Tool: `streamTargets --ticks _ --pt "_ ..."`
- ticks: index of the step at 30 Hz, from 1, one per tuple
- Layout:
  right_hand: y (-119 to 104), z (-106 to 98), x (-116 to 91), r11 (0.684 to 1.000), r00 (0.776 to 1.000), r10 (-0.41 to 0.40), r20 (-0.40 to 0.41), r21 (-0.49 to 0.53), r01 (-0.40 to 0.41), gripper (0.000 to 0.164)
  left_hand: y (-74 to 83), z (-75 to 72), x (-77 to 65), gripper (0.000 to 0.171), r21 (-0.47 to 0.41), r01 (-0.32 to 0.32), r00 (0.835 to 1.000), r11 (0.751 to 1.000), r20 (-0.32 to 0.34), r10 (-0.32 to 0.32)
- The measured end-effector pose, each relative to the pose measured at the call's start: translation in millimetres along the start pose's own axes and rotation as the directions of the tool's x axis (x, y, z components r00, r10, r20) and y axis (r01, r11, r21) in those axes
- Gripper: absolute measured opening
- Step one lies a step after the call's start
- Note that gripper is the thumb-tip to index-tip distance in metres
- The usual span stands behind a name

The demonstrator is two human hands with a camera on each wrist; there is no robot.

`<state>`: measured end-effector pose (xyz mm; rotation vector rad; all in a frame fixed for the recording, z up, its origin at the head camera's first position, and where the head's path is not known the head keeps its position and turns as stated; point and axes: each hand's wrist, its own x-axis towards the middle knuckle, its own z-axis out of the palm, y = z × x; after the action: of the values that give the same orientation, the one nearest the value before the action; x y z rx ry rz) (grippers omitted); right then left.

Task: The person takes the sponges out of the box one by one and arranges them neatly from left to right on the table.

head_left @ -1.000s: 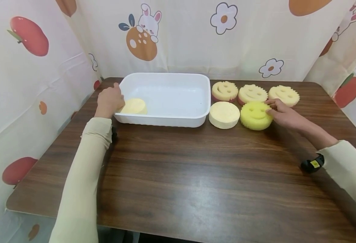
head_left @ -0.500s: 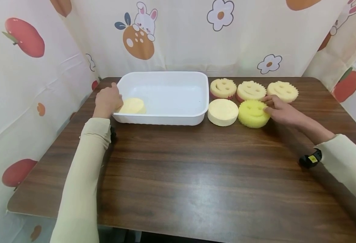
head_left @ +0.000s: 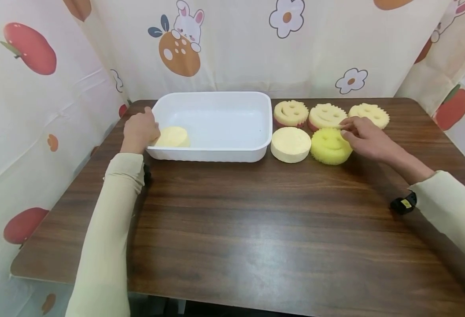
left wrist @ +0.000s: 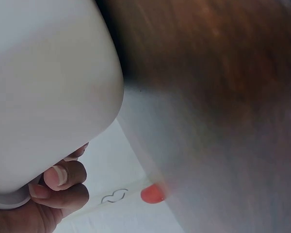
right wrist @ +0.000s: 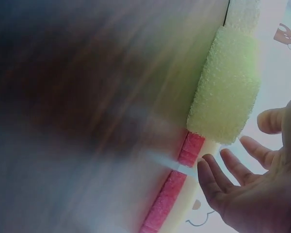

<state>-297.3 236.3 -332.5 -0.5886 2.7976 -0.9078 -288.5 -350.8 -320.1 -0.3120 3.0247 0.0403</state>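
Observation:
My left hand (head_left: 140, 130) grips the left rim of a white plastic tub (head_left: 212, 156); in the left wrist view its fingers (left wrist: 63, 175) curl against the rim. Inside the tub, beside that hand, lies a round pale yellow sponge (head_left: 174, 137). My right hand (head_left: 369, 137) hovers at the upper right edge of a bright yellow smiley sponge (head_left: 330, 147). Its fingers are loosely bent and spread, and the right wrist view shows a gap between them and the sponge (right wrist: 225, 87). Left of the bright sponge sits a plain round cream sponge (head_left: 290, 145).
Behind them stand three smiley sponges, the left one (head_left: 291, 113) and the middle one (head_left: 327, 116) with red undersides, and a right one (head_left: 369, 114) partly behind my right hand. The brown wooden table (head_left: 232, 229) meets patterned curtains (head_left: 236, 48) at the back and sides.
My right fingertips have lifted slightly off the bright yellow sponge's edge, upward and a little left. The left hand keeps its grip on the tub. The head view has tilted slightly.

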Motion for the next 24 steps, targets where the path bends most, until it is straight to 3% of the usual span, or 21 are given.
streamTargets --ticks 13,18,24 --pt "-8 -3 1 0.984 0.994 -0.064 -0.091 -0.169 0.048 0.051 0.3 -0.9 -1.8 0.062 -0.007 0.005 1.000 1.000 0.002 -0.005" --pt "-11 -2 4 0.969 0.990 -0.115 -0.087 -0.228 0.092 0.050 2.0 -2.0 -4.0 0.061 -0.007 0.010 1.000 1.000 0.004 -0.010" --pt "-20 -3 9 0.970 0.993 -0.092 -0.070 -0.231 0.073 0.055 2.4 -2.3 -4.5 0.061 -0.001 0.002 1.000 1.000 0.000 -0.002"
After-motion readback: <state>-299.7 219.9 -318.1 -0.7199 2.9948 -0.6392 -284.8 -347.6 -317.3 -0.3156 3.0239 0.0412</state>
